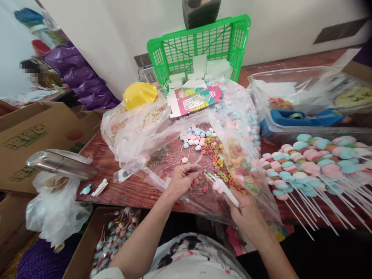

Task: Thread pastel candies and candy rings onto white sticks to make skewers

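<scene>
My right hand [247, 211] is closed around a bundle of white sticks [232, 197] that point up and to the left. Pink candies [217, 187] sit on the sticks near their upper ends. Just left of the stick tips is my left hand [183, 180], its fingers bent in a pinch; whatever they hold is too small to make out. Beyond the hands, on clear plastic, lie red, yellow and green ring-shaped candies [217, 159]. A cluster of pink, blue and white round candies [194, 137] lies behind them.
Finished-looking candy skewers [314, 166] are piled at right, below a clear plastic bin [305, 131] with a blue tape dispenser [302, 117]. A green basket [200, 37] stands behind. At left are a steel flask [61, 164], a yellow bowl [139, 95] and a cardboard box [43, 143].
</scene>
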